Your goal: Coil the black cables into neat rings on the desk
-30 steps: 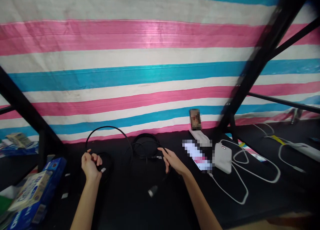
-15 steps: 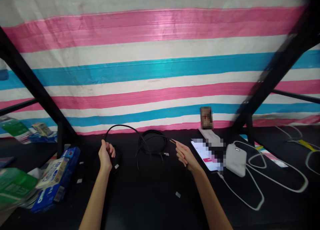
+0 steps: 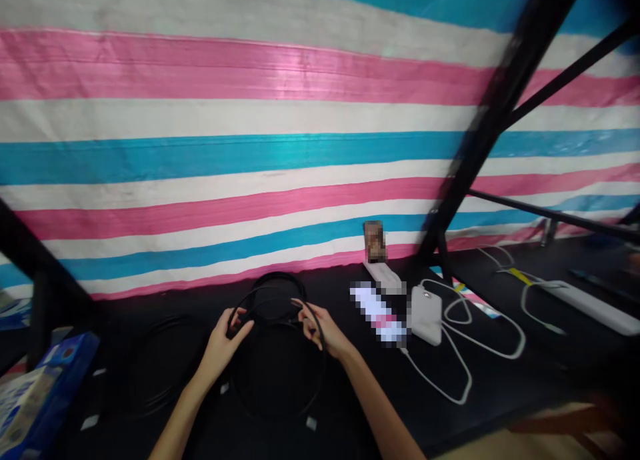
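Note:
A loop of black cable hangs between my two hands, its lower arc dropping low over the black table. My left hand is closed round the left side of this loop, with the thumb pointing inward. On the loop's right side, my right hand grips the cable with bent fingers. Just behind the hands lies a coiled black cable, partly hidden by the held loop. Another black cable coil rests to the left of my left forearm, dark against the table.
At right are a pixelated phone, a white power bank with white cables, and a white power strip. Blue boxes lie at left. Black frame bars slant before the striped sheet. Small white scraps dot the table.
My hands have come closer together, and the cable between them now forms a loop. The view has turned to the right, showing the power strip.

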`<state>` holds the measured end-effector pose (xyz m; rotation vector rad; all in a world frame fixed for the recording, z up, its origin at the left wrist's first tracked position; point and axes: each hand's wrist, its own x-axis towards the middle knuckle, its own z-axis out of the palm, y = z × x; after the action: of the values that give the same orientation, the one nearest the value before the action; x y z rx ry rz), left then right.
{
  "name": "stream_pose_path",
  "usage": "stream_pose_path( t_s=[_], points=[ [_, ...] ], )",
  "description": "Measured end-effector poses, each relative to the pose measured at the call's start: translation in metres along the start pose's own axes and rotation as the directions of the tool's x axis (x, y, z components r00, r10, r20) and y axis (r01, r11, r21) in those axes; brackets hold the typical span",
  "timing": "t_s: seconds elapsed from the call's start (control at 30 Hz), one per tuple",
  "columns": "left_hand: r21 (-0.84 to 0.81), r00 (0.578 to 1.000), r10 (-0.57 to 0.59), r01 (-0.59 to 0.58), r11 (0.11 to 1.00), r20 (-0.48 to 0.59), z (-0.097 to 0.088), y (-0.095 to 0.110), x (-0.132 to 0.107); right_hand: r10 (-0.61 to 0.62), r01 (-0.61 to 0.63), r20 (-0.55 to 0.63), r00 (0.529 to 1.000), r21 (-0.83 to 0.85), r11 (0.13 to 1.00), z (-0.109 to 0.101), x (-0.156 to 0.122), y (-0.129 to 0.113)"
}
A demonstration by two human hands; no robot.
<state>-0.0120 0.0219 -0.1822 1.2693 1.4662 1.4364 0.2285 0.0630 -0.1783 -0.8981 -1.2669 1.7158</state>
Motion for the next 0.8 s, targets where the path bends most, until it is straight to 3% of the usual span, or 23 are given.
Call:
stream_pose_path(
  t_s=[0.1, 0.23, 0.33, 0.6, 0.8],
  points=[
    [0.155, 0.993, 0.068, -0.082, 0.985, 0.093, 0.005, -0.015, -0.001, -0.008, 0.006, 0.025, 1.0, 0.047, 0.999, 0.001, 0.003, 0.004],
    [0.123, 0.991, 0.032, -0.048, 0.991, 0.131, 0.005, -0.03, 0.001, 0.051, -0.059, 0.055, 0.997, 0.156, 0.986, -0.003, 0.005, 0.001],
    [0.002, 0.998, -0.009, 0.009, 1.0, 0.069, 0.005, -0.03, 0.004, 0.097, -0.119, 0.113, 0.989, 0.207, 0.971, -0.004, 0.003, -0.004],
    [-0.345, 0.975, -0.095, 0.021, 0.939, -0.2, 0.01, -0.005, -0.007, 0.123, -0.127, 0.222, 0.967, 0.002, 0.992, 0.018, -0.01, -0.002],
    [-0.423, 0.954, -0.173, 0.056, 0.905, -0.244, 0.008, 0.008, -0.014, 0.135, -0.131, 0.199, 0.971, -0.036, 0.991, 0.031, -0.008, 0.008]
  ],
)
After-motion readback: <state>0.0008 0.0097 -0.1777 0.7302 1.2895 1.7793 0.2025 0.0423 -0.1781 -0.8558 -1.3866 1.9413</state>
